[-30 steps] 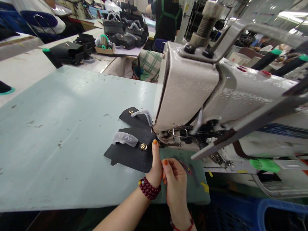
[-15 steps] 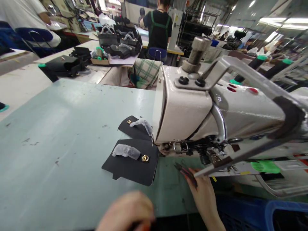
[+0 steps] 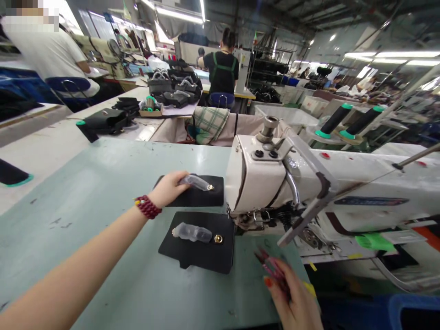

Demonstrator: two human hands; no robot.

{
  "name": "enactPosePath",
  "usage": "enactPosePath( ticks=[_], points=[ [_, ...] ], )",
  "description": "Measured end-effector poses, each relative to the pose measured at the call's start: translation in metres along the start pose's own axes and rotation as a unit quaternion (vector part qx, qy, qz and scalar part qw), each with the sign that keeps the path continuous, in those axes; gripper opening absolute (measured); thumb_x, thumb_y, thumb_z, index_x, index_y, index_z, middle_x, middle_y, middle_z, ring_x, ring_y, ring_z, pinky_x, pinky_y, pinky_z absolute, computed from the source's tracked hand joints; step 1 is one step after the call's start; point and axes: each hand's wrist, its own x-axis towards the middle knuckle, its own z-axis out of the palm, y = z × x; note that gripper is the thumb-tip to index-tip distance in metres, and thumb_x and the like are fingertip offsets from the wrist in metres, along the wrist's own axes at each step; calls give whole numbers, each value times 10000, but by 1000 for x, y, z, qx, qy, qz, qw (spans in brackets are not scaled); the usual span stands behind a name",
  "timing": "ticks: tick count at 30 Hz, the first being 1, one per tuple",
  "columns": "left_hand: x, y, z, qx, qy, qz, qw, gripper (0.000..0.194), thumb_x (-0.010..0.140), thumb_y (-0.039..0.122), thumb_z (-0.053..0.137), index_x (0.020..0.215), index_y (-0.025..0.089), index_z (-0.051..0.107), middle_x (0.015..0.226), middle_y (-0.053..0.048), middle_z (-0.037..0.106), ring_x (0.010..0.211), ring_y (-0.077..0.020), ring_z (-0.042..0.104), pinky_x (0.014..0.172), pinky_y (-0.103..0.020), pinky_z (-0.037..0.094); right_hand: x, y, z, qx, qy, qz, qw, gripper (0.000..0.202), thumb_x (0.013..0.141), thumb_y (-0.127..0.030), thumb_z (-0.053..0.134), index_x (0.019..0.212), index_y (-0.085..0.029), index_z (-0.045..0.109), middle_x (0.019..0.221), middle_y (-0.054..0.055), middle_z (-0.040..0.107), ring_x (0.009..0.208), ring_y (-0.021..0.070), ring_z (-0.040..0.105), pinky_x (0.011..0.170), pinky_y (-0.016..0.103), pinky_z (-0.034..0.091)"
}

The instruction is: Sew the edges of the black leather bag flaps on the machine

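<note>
My left hand [image 3: 171, 187], with a dark red beaded bracelet at the wrist, grips the plastic-wrapped handle [image 3: 196, 182] of the farther black leather piece [image 3: 215, 197]. Nearer to me, a second black leather piece [image 3: 202, 259] lies flat, bearing another wrapped handle [image 3: 192, 233] and a gold clasp [image 3: 218, 239]. At the lower right, my right hand [image 3: 292, 288] is closed around small snips [image 3: 271, 267], which point up and left and are slightly blurred. The sewing machine head [image 3: 254, 178] stands just right of both leather pieces.
The pale green tabletop [image 3: 130, 256] spreads left of the machine. Black thread spools [image 3: 333, 121] stand behind the machine arm. Finished black bags [image 3: 175, 87] are piled on a farther table. A seated person [image 3: 222, 68] works beyond. A blue crate [image 3: 371, 311] is at lower right.
My left hand has reached forward from the near edge to the farther piece, which now lies straighter. My right hand and the snips have shifted nearer to me. The camera view has tilted up.
</note>
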Motion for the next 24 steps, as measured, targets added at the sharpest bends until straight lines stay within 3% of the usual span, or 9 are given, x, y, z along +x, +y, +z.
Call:
enactPosePath(
  ticks=[3,5,7,10,15,19,22,24],
  points=[
    [-31,2,-56,18,107,-49,993,142,836,266,494,859,184,607,734,22,590,727,-170,540,693,-252,392,23,-60,16,36,-5,-36,999,271,980,-415,490,1092,-226,649,940,80,752,783,224,734,637,252,551],
    [-50,12,-81,11,147,-64,987,121,838,228,518,881,182,620,750,38,603,734,-151,545,689,-225,374,43,-90,31,2,-21,-54,998,247,985,-380,482,1039,-213,655,890,80,757,735,234,737,585,257,514],
    [-64,26,-92,3,153,-63,986,106,849,219,531,858,182,631,735,41,615,717,-145,551,671,-218,369,61,-108,46,-76,-27,-47,996,201,973,-346,518,964,-196,652,800,75,753,644,244,727,506,261,437],
    [-74,42,-94,5,160,-51,986,109,857,216,535,826,187,636,718,39,619,691,-146,549,647,-225,369,81,-117,62,-176,-32,-23,984,156,957,-305,560,906,-182,641,725,77,740,560,250,707,448,263,306],
    [-77,49,-101,-2,144,-70,987,102,816,229,560,828,197,656,704,49,612,669,-137,531,628,-220,355,91,-116,72,-224,-47,-9,974,181,960,-290,559,851,-176,647,685,88,729,542,239,693,445,264,238],
    [-70,34,-122,1,104,-149,983,228,791,322,593,977,214,670,818,47,655,761,-162,559,704,-240,372,67,-103,59,-112,-82,-38,990,210,984,-303,507,870,-201,651,731,56,736,586,192,694,467,232,327],
    [-32,22,-121,-33,101,-153,983,284,850,368,558,1022,171,669,944,12,669,919,-200,573,851,-298,395,28,-62,40,-11,-153,-47,987,240,990,-324,464,894,-225,661,772,26,744,636,175,709,511,204,430],
    [10,23,-106,-74,174,-97,977,319,910,336,509,1097,109,635,1059,-27,652,1041,-216,560,947,-338,397,3,-21,28,25,-160,-14,987,296,1001,-393,438,927,-232,674,755,16,743,678,176,728,555,192,499]
  ],
)
